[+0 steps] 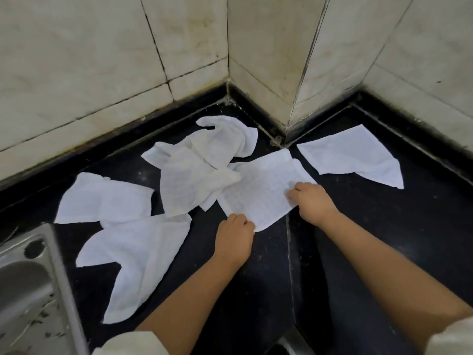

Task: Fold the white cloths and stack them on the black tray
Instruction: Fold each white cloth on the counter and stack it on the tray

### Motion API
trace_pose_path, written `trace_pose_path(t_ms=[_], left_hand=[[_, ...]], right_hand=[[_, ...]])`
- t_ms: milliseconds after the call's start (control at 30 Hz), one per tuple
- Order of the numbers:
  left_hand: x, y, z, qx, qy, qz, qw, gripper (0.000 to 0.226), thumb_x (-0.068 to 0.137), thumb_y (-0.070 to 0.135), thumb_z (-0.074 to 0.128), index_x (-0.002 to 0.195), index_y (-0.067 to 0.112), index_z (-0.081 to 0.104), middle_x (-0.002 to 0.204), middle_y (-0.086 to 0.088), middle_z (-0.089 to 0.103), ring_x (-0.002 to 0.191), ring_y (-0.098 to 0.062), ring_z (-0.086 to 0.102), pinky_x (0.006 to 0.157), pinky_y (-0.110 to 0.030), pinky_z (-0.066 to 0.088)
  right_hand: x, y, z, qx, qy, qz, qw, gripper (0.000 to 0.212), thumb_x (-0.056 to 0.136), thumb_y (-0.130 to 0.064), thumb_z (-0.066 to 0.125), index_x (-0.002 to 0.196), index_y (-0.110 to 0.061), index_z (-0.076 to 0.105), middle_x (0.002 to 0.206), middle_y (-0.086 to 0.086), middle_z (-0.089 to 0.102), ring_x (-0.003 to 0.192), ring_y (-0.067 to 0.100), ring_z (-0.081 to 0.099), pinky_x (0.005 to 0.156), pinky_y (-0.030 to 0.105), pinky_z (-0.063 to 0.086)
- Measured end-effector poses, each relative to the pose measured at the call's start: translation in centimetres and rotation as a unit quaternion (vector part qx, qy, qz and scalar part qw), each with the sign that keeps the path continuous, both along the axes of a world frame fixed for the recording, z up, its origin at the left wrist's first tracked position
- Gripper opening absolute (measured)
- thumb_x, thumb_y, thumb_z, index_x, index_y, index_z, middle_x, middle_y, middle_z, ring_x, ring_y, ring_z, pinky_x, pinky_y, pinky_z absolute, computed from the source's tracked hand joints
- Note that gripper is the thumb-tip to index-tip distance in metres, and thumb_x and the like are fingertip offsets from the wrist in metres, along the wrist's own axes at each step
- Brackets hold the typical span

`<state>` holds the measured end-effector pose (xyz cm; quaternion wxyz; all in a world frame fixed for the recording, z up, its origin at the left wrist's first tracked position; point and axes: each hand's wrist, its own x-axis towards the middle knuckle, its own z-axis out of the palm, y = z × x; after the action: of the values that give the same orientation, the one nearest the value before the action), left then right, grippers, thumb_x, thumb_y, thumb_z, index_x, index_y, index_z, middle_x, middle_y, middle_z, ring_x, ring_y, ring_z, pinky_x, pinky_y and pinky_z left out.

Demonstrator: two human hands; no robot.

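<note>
Several white cloths lie scattered on a black stone counter (256, 290). One flat cloth (261, 190) is spread in the middle. My left hand (234, 238) pinches its near corner, and my right hand (313, 201) grips its right edge with curled fingers. A crumpled cloth (194, 183) overlaps its left side, with another bunched cloth (227, 139) behind. More cloths lie at the left (102, 201), at the near left (135, 257) and at the far right (350, 155). No black tray shows in view.
Cream tiled walls (268, 60) close the counter at the back and jut out as a corner pillar. A steel sink (28, 290) sits at the lower left edge. A seam (290, 252) runs through the counter between my arms.
</note>
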<state>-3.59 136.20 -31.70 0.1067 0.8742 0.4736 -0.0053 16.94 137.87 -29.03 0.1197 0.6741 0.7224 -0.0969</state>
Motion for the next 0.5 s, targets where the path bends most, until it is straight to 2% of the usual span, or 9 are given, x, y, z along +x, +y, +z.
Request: trace_pose_path(t_ms=[100,167,200,233,267,333,367,433,500], left_hand=[[-0.1,0.8,0.4,-0.008,0.007,0.0,1.0,0.038,0.034,0.016,0.09,0.047,0.02,0.055,0.051,0.004,0.054,0.045,-0.012,0.053,0.041,-0.02,0.03],[-0.2,1.3,1.8,-0.021,0.02,-0.014,0.999,0.021,0.063,0.015,0.079,0.066,0.013,0.058,0.068,-0.001,0.061,0.061,-0.017,0.058,0.054,-0.025,0.028],[-0.1,1.8,2.1,-0.032,-0.007,0.007,0.999,0.007,0.082,0.015,0.062,0.081,0.009,0.058,0.082,-0.005,0.062,0.075,-0.021,0.059,0.061,-0.026,0.028],[-0.1,2.2,2.8,-0.04,-0.051,0.043,0.997,0.012,0.093,0.015,0.045,0.093,0.007,0.054,0.093,-0.009,0.062,0.085,-0.023,0.057,0.066,-0.028,0.03],[-0.2,2.7,3.4,-0.05,-0.104,0.058,0.992,0.019,0.096,0.014,0.037,0.099,0.004,0.052,0.098,-0.013,0.061,0.087,-0.025,0.055,0.069,-0.028,0.033],[0.5,3.6,5.6,-0.089,-0.216,0.07,0.97,0.022,0.096,0.013,0.036,0.103,0.0,0.053,0.099,-0.016,0.06,0.085,-0.022,0.051,0.072,-0.023,0.033],[1.3,3.9,6.7,-0.094,-0.257,0.057,0.96,0.024,0.096,0.014,0.037,0.104,-0.001,0.055,0.099,-0.017,0.061,0.086,-0.021,0.05,0.072,-0.02,0.031],[3.5,4.4,8.7,-0.095,-0.294,0.011,0.951,0.025,0.096,0.012,0.04,0.102,-0.001,0.061,0.102,-0.016,0.063,0.091,-0.022,0.053,0.072,-0.016,0.029],[6.5,4.6,10.8,-0.103,-0.316,-0.014,0.943,0.021,0.095,0.011,0.046,0.096,0.0,0.064,0.099,-0.015,0.065,0.089,-0.019,0.053,0.071,-0.016,0.03]], right_hand=[[0.0,0.7,0.3,0.052,0.015,0.041,0.998,0.021,0.071,0.002,0.06,0.09,-0.004,0.066,0.091,0.015,0.063,0.083,0.031,0.061,0.071,0.032,0.042],[-0.1,0.6,0.7,0.044,0.036,0.02,0.998,0.01,0.074,-0.004,0.061,0.082,-0.003,0.065,0.088,0.015,0.063,0.082,0.031,0.06,0.069,0.034,0.044],[-0.1,0.2,0.8,0.035,0.057,0.0,0.998,0.009,0.081,-0.007,0.053,0.084,-0.004,0.062,0.093,0.016,0.062,0.087,0.031,0.057,0.073,0.034,0.043],[0.0,-0.4,1.1,0.016,0.076,-0.026,0.997,0.011,0.085,-0.008,0.047,0.082,-0.007,0.057,0.094,0.017,0.061,0.088,0.031,0.054,0.078,0.035,0.042],[0.4,-1.0,1.3,0.021,0.097,-0.054,0.994,0.011,0.087,-0.01,0.044,0.08,-0.01,0.052,0.09,0.017,0.059,0.085,0.029,0.051,0.086,0.036,0.04],[1.2,-2.8,2.3,0.054,0.116,-0.097,0.987,0.013,0.09,-0.01,0.039,0.083,-0.011,0.05,0.076,0.008,0.052,0.081,0.025,0.047,0.103,0.038,0.029],[1.8,-3.9,3.0,0.077,0.128,-0.122,0.981,0.013,0.09,-0.009,0.038,0.084,-0.012,0.049,0.068,0.001,0.047,0.077,0.023,0.047,0.102,0.037,0.027],[3.3,-6.2,4.9,0.118,0.182,-0.175,0.96,0.014,0.09,-0.006,0.037,0.08,-0.014,0.042,0.058,-0.003,0.04,0.063,0.021,0.042,0.08,0.035,0.037],[5.2,-9.1,7.4,0.135,0.234,-0.214,0.939,0.013,0.092,-0.009,0.04,0.082,-0.017,0.041,0.06,0.003,0.048,0.055,0.02,0.042,0.06,0.031,0.036]])
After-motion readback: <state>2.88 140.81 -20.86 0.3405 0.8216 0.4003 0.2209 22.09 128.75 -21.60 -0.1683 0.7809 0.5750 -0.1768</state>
